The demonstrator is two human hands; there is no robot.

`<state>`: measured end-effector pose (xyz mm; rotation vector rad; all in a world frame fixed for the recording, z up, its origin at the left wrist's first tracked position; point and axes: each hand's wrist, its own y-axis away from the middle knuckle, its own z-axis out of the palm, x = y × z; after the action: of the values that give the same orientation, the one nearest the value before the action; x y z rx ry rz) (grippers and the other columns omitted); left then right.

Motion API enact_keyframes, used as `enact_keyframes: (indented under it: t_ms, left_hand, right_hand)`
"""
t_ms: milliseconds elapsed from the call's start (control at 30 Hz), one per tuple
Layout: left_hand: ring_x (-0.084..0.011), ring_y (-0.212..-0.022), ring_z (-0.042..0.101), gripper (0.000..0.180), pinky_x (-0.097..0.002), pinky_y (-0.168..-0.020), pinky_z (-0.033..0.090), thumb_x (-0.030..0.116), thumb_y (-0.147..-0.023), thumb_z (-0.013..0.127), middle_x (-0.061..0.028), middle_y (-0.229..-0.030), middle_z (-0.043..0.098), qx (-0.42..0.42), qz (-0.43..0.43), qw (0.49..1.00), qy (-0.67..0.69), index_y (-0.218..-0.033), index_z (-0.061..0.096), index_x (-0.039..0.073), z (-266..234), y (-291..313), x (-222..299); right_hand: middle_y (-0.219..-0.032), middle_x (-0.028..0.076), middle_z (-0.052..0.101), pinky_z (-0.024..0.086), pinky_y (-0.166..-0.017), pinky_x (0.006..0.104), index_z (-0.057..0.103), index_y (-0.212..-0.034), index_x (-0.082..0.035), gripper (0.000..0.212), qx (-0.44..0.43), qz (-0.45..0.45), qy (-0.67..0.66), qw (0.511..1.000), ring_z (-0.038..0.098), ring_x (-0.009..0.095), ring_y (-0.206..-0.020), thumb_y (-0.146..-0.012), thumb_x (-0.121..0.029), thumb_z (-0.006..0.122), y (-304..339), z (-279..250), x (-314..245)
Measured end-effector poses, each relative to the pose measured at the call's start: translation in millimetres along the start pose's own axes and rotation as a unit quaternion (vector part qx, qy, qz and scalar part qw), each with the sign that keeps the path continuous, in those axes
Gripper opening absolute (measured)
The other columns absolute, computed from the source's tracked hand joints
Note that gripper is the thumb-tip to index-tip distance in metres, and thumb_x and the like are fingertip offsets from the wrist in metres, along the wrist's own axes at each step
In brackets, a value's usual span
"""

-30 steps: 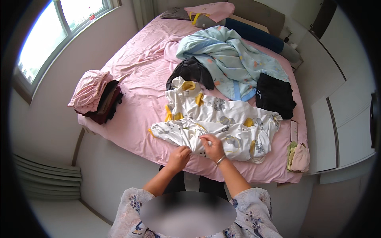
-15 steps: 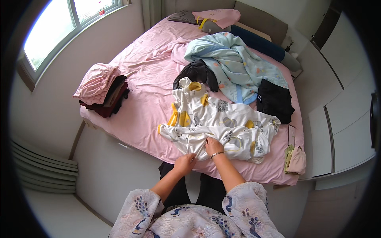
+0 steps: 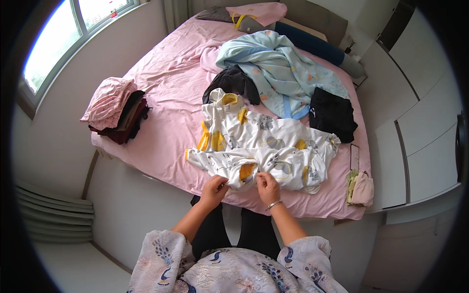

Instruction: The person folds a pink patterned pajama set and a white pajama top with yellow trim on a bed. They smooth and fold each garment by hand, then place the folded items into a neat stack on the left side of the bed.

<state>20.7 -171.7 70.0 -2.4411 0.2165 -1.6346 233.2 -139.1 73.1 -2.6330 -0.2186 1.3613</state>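
Observation:
A white garment with grey and yellow prints and yellow trim lies spread across the near part of the bed; its exact kind I cannot make out. At its near edge, my left hand is closed in a pinch on the cloth. A little to the right, my right hand, with a bracelet at the wrist, also pinches the fabric. Between both hands a yellow patch of the garment shows. My fingertips are partly hidden. Just beyond the garment lies a dark grey crumpled cloth.
The bed has a pink sheet. Folded clothes are stacked at its left edge. A light blue quilt lies crumpled farther back. To the right are folded black clothing, a phone and small folded cloths.
My right hand has moved down toward the near edge, and a yellow patch has come into sight between my hands. The whole view has shifted slightly.

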Motion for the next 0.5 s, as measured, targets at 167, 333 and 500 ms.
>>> enact_keyframes:
  t_ms: [167,333,500]
  left_hand:
    - [-0.0158,-0.057,0.053,0.015,-0.0259,-0.053,0.043,0.0,-0.069,0.063,-0.0074,-0.072,0.053,0.001,-0.044,0.999,-0.018,-0.083,0.057,0.002,-23.2,50.6,-2.0]
    - [-0.0049,-0.058,0.05,0.009,-0.0214,-0.052,0.041,0.001,-0.075,0.061,0.0015,-0.065,0.055,0.109,-0.181,0.971,0.108,-0.084,0.059,0.0,-12.2,78.4,-33.4]
    - [-0.0058,-0.055,0.052,0.011,-0.0196,-0.051,0.043,-0.001,-0.079,0.058,-0.0006,-0.067,0.058,0.12,-0.206,0.959,0.156,-0.089,0.063,-0.001,-26.1,74.3,-32.6]
  right_hand:
    - [-0.077,0.01,0.059,0.047,-0.059,0.0336,0.06,-0.086,-0.005,0.011,-0.003,-0.041,-0.027,0.999,0.058,0.023,-0.066,-0.078,-0.013,0.059,-17.6,30.8,-10.7]
    - [-0.084,0.012,0.061,0.048,-0.073,0.0397,0.065,-0.086,-0.01,0.017,-0.07,0.062,0.31,0.946,0.059,0.029,-0.082,-0.074,-0.02,0.058,-18.2,65.6,16.6]
    - [-0.082,0.014,0.061,0.048,-0.073,0.0347,0.066,-0.077,-0.005,0.013,-0.079,-0.011,0.079,0.994,0.059,0.027,-0.078,-0.074,-0.015,0.059,-23.4,32.1,24.0]
